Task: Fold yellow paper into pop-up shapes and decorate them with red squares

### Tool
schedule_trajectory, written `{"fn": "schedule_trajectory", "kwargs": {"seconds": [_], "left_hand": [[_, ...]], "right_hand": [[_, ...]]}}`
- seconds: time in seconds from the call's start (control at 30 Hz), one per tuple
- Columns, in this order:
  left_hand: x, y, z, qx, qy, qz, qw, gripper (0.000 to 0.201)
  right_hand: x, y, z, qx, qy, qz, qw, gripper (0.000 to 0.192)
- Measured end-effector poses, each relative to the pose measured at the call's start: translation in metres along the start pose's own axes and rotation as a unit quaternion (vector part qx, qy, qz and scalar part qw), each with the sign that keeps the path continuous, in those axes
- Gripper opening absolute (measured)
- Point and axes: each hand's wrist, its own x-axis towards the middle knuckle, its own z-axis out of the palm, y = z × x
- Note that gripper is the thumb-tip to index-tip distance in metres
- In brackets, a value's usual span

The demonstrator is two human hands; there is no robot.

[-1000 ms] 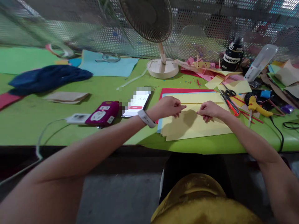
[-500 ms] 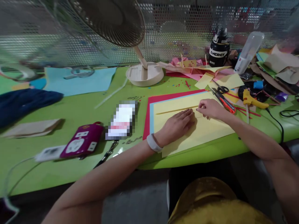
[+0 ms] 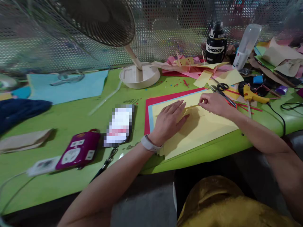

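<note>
A stack of yellow paper sheets (image 3: 208, 126) lies on a blue sheet and a red sheet (image 3: 147, 116) on the green table (image 3: 78, 113). My left hand (image 3: 168, 121) rests flat on the yellow paper, fingers spread, pressing along a fold line. My right hand (image 3: 213, 104) pinches the folded edge of the top yellow sheet at its far right. A white band sits on my left wrist.
Scissors (image 3: 221, 86), a yellow glue gun (image 3: 252, 96), a black bottle (image 3: 215, 44) and paper scraps crowd the far right. A desk fan (image 3: 139, 74) stands behind. A phone (image 3: 119, 124), a magenta power strip (image 3: 78, 150) and blue cloth (image 3: 19, 110) lie left.
My left hand went from pinching the paper to lying flat and sliding left along the fold. My right hand stayed at the fold's right end. The view swung left and tilted.
</note>
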Motion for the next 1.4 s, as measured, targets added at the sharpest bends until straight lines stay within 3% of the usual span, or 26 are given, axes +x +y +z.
{"fn": "schedule_trajectory", "kwargs": {"seconds": [0.1,0.23,0.53,0.97,1.2,1.4], "left_hand": [[-0.001,-0.004,0.006,-0.006,-0.013,0.023,1.000,0.045],[-0.003,0.004,0.009,-0.005,-0.035,0.053,0.998,0.037],[-0.002,0.012,0.007,-0.022,-0.079,0.047,0.996,0.035],[-0.003,0.013,0.007,-0.008,-0.108,0.046,0.993,0.034],[-0.004,0.014,0.009,0.017,-0.060,0.021,0.998,0.031],[-0.005,0.007,0.016,-0.036,-0.089,0.039,0.995,0.042]], "right_hand": [[0.001,0.001,0.005,-0.039,0.023,-0.040,0.998,0.013],[-0.001,-0.002,0.011,-0.063,-0.001,-0.089,0.994,0.020],[-0.002,-0.005,0.019,-0.140,-0.023,-0.062,0.988,0.032],[-0.004,-0.011,0.018,-0.229,-0.051,-0.082,0.969,0.037],[-0.007,-0.012,0.017,-0.245,-0.055,-0.104,0.962,0.037],[-0.009,-0.013,0.017,-0.253,-0.060,-0.119,0.958,0.033]]}}
